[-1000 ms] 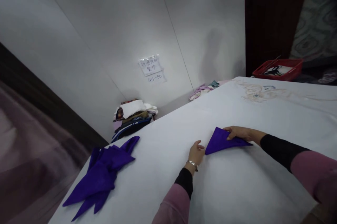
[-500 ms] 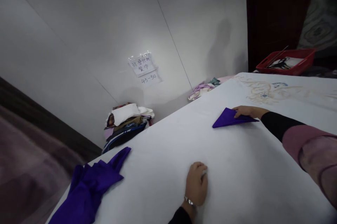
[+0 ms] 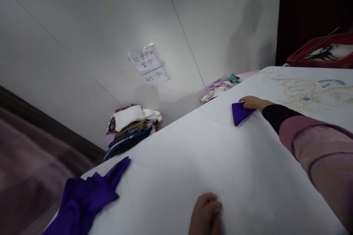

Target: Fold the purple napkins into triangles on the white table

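Far out on the white tabletop (image 3: 176,161), my right hand (image 3: 252,102) grips a purple napkin (image 3: 240,113) folded into a small wedge. The fingers cover part of its upper right side. My left hand (image 3: 205,214) rests near the bottom edge of the view, its fingers curled in. A small pale spot shows by the fingertips; I cannot make out whether anything is held there. To the left, a crumpled heap of purple cloth (image 3: 88,198) lies along the table edge, apart from both hands.
A pile of folded clothes (image 3: 129,128) stands beyond the table edge by the wall, with more cloth (image 3: 216,89) further along. A red basket (image 3: 320,53) with hangers is at the back right. A handwritten paper sign (image 3: 146,60) hangs on the wall. Embroidery (image 3: 306,97) decorates the tablecloth.
The napkin in my right hand appears smaller and turned, a wedge instead of a wide triangle. My left hand sits lower in view. The camera view has shifted.
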{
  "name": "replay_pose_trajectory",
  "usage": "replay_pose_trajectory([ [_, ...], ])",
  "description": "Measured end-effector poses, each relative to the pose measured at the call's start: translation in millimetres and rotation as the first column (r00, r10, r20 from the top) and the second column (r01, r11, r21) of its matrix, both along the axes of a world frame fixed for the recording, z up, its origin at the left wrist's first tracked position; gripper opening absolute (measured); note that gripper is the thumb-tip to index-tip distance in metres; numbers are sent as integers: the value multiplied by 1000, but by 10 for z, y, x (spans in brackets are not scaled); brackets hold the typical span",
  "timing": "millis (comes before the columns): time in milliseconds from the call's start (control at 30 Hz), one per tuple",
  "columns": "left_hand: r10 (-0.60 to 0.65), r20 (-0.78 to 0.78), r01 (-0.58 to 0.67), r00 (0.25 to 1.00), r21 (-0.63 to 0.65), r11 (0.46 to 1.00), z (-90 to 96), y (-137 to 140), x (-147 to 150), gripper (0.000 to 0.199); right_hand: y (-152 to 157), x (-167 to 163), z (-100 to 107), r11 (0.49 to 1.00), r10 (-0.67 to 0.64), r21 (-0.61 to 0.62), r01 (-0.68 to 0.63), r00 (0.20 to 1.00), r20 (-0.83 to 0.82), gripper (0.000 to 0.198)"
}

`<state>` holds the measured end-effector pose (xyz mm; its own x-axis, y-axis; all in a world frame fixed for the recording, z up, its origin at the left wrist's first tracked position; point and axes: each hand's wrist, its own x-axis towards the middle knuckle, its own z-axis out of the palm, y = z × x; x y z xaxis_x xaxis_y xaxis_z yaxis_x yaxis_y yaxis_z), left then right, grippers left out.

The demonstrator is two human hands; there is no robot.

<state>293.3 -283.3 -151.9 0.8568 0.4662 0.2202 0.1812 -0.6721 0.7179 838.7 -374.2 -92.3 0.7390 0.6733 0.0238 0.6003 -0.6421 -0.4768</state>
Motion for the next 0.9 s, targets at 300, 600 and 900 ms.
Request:
replay_pose_trajectory([
  [300, -90, 81, 84, 993, 73, 994, -5, 2, -19, 34, -104, -259, -60, 998, 31, -60, -19, 979, 203, 59],
  [600, -96, 144, 78, 985, 124, 989, -92, 61, 19, 33, -24, -1171, -183, 960, 278, -45, -276, 929, 246, 58],
  [900, -84, 151, 68, 985, 108, 992, -117, 89, 33, 32, -97, -1165, -157, 976, 210, -4, -217, 942, 261, 65],
])
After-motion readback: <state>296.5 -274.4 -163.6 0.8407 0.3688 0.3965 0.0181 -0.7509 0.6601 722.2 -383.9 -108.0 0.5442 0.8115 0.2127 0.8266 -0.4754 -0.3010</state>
